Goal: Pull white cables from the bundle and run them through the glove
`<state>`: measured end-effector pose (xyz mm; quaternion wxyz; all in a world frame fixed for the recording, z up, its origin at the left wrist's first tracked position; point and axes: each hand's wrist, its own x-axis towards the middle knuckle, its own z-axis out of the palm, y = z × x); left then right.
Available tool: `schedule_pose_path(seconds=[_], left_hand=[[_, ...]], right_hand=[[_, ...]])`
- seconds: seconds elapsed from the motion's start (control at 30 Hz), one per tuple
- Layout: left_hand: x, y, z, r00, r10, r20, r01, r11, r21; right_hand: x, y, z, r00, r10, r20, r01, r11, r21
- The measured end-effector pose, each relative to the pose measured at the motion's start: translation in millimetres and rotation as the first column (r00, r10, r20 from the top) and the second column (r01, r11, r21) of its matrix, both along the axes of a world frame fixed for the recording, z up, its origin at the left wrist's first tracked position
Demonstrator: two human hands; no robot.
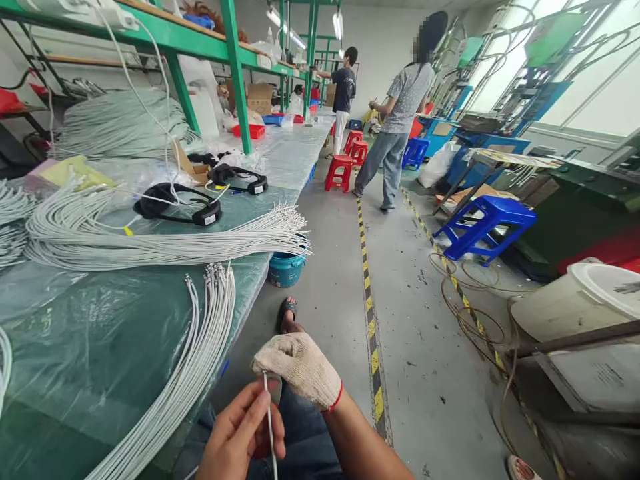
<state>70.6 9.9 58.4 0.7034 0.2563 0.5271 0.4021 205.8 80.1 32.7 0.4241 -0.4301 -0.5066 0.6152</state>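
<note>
My bare left hand [245, 427] pinches a thin white cable [271, 427] between thumb and fingers, a little below its upper end. Over that end closes my right hand [300, 367], in a cream knitted glove with a red cuff; its fingertips meet at the cable's tip. Both hands are above my lap, just off the table edge. Left of them, a bundle of white cables [200, 360] curves along the table, ends pointing away from me. Behind it lies a larger bundle of white cables [165, 248], its ends jutting past the edge.
Two black headsets [177, 203] rest on the film-covered table [100, 320]. Below its edge stands a blue bucket [286, 268]. Two people [395, 110] stand farther up the aisle, near red stools [340, 173]. On the right are a blue stool [487, 223], a white bin [580, 300] and hoses.
</note>
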Motion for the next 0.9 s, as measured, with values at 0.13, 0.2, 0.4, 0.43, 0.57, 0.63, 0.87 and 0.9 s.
schedule_pose_path(seconds=[0.13, 0.2, 0.4, 0.43, 0.57, 0.63, 0.87, 0.9], left_hand=[[2, 6, -2.9, 0.987, 0.017, -0.161, -0.004, 0.997, 0.077], [-1, 8, -11.5, 0.973, -0.031, -0.228, 0.063, 0.989, 0.133], [-9, 11, -38.0, 0.94, -0.128, -0.315, 0.215, 0.942, 0.259], [-7, 10, -38.5, 0.938, -0.14, -0.317, 0.229, 0.937, 0.266], [0, 3, -35.2, 0.886, -0.172, -0.43, 0.328, 0.889, 0.319], [-3, -1, -36.8, 0.817, -0.07, -0.572, 0.33, 0.871, 0.365], [-74, -22, -38.9, 0.177, 0.58, -0.795, 0.444, 0.674, 0.59], [-88, -24, -35.7, -0.014, 0.67, -0.742, 0.543, 0.629, 0.557]], right_hand=[[-3, -3, -5.6, 0.999, 0.003, 0.055, -0.003, 1.0, 0.0], [-3, -3, -8.7, 0.999, -0.003, 0.055, 0.004, 1.0, -0.02], [-2, -1, -10.6, 1.0, 0.012, -0.016, -0.015, 0.99, -0.139], [0, -2, -10.5, 0.999, 0.019, -0.03, -0.024, 0.989, -0.144], [13, 2, -19.3, 0.999, 0.034, 0.035, -0.029, 0.991, -0.134], [23, 9, -31.4, 0.969, 0.016, 0.247, 0.01, 0.994, -0.106], [42, 23, -64.2, 0.427, 0.01, 0.904, 0.054, 0.998, -0.036], [40, 22, -63.9, 0.444, 0.024, 0.896, 0.041, 0.998, -0.048]])
